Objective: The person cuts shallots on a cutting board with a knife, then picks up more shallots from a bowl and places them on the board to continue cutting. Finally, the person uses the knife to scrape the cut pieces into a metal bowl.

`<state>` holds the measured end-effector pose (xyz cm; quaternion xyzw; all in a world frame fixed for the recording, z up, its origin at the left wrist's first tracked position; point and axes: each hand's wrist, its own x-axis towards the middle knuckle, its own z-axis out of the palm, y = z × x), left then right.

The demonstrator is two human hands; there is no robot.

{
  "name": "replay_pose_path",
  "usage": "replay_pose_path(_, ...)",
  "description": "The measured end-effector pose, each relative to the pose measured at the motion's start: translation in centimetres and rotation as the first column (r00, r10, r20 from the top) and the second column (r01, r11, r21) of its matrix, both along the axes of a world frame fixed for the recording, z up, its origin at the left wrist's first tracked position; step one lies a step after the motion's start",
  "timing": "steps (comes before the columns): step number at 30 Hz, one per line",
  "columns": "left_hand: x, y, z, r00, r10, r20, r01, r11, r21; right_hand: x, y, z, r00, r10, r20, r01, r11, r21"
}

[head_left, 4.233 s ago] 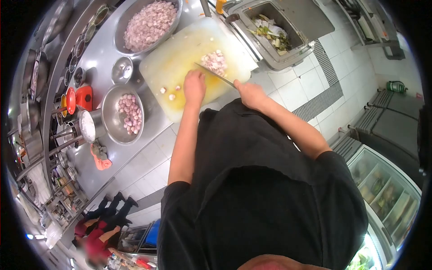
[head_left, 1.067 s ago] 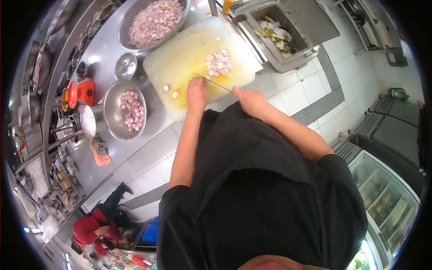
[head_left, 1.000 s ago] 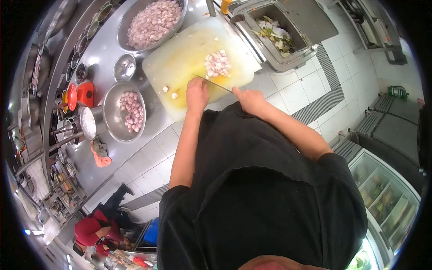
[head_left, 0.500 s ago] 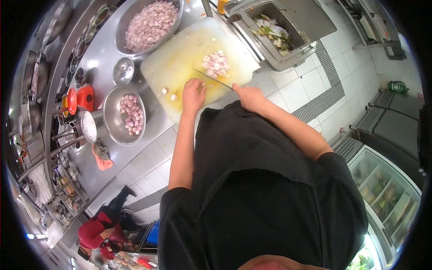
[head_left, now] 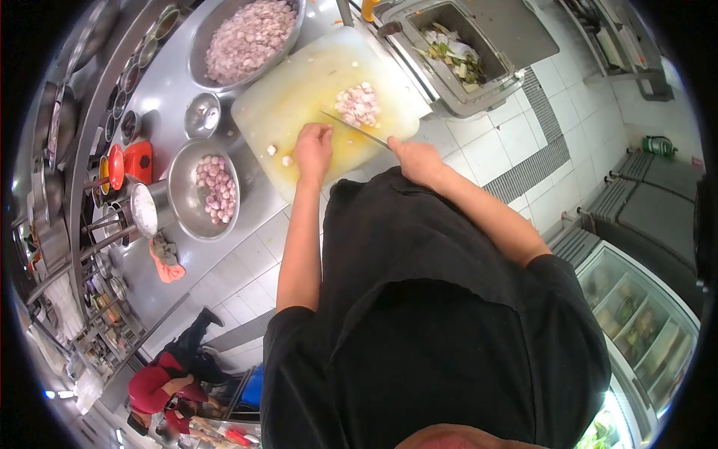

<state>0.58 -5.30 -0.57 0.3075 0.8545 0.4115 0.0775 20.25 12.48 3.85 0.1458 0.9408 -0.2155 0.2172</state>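
Observation:
My right hand (head_left: 416, 159) is closed round the handle of a knife (head_left: 357, 130), its thin blade pointing left over the cutting board (head_left: 269, 96). Just left of the blade, my left hand (head_left: 313, 152) is low over the board with its fingers curled together; whatever is in them is too small to make out. Beyond the blade lies a pile of chopped shallots (head_left: 358, 105). A couple of whole peeled shallots (head_left: 287, 160) sit left of my left hand. The board is white with yellow stains.
A large bowl of chopped shallots (head_left: 250, 41) stands at the board's far left. Nearer are a small metal bowl (head_left: 203, 114) and a bowl (head_left: 183, 196) holding peeled shallots. A bin with scraps (head_left: 456, 60) is at the right. Another person (head_left: 153, 389) works at lower left.
My left hand has drawn a little to the left, away from the knife blade, and its fingers are more curled. My right hand keeps the knife in nearly the same place.

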Motion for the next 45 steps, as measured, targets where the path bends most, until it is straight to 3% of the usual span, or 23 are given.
replay_pose_path(1,0.1,0.2,-0.1,1.000,-0.001,0.003,0.001,1.000,0.000,0.0,-0.1,0.1,1.000,-0.006,-0.008,0.006,1.000,-0.001)
replay_pose_path(3,-0.1,1.1,-0.5,0.980,-0.095,-0.173,0.096,0.995,-0.006,0.0,-0.1,0.8,1.000,-0.012,-0.015,0.012,1.000,0.004)
replay_pose_path(8,-0.5,2.0,-0.3,0.969,-0.136,-0.208,0.135,0.991,-0.018,0.0,-0.6,2.9,0.999,0.035,-0.039,-0.031,0.996,0.089)
replay_pose_path(13,-0.5,2.2,-0.1,0.973,-0.127,-0.192,0.121,0.992,-0.044,-0.5,0.0,1.1,0.999,0.010,-0.052,-0.008,0.999,0.049)
replay_pose_path(15,-0.2,2.3,-0.1,0.940,-0.155,-0.305,0.164,0.986,0.006,-0.4,0.1,0.7,0.999,0.025,-0.046,-0.022,0.998,0.056)
replay_pose_path(18,-0.3,2.7,-0.2,0.921,-0.189,-0.340,0.197,0.980,-0.011,-0.4,1.0,-0.3,1.000,-0.023,-0.002,0.024,0.999,0.022)
replay_pose_path(19,-0.1,2.6,0.1,0.923,-0.187,-0.337,0.194,0.981,-0.015,-0.3,1.0,-0.5,1.000,-0.030,-0.006,0.030,1.000,0.006)
replay_pose_path(21,0.3,2.7,0.8,0.997,-0.041,0.063,0.052,0.980,-0.190,0.0,0.7,-0.2,0.999,-0.042,-0.011,0.042,0.999,-0.011)
replay_pose_path(22,0.2,2.5,0.7,0.997,-0.044,0.059,0.054,0.981,-0.188,0.1,0.6,0.4,1.000,-0.021,0.004,0.021,1.000,0.008)
replay_pose_path(24,0.2,1.4,0.2,0.985,-0.104,-0.140,0.103,0.995,-0.009,0.4,0.4,0.3,1.000,-0.009,0.026,0.008,1.000,0.022)
replay_pose_path(27,-0.3,1.1,-0.7,0.955,-0.230,-0.189,0.227,0.973,-0.037,0.5,0.4,-0.4,0.999,-0.045,-0.016,0.045,0.999,-0.006)
replay_pose_path(30,-0.4,2.0,-0.8,0.946,-0.221,-0.239,0.223,0.975,-0.020,0.4,0.1,1.0,0.999,-0.019,-0.046,0.022,0.998,0.058)
replay_pose_path(33,-0.2,2.4,-0.4,0.947,-0.208,-0.246,0.207,0.978,-0.031,0.8,-0.3,1.3,0.999,0.021,-0.033,-0.017,0.994,0.107)
replay_pose_path(36,-0.3,2.4,-0.7,0.949,-0.193,-0.248,0.193,0.981,-0.023,0.1,0.3,0.1,0.991,0.021,-0.131,-0.007,0.994,0.107)
replay_pose_path(45,-0.6,2.2,-1.4,0.943,-0.183,-0.277,0.189,0.982,-0.005,-0.1,0.0,0.9,0.993,0.077,-0.090,-0.065,0.989,0.136)
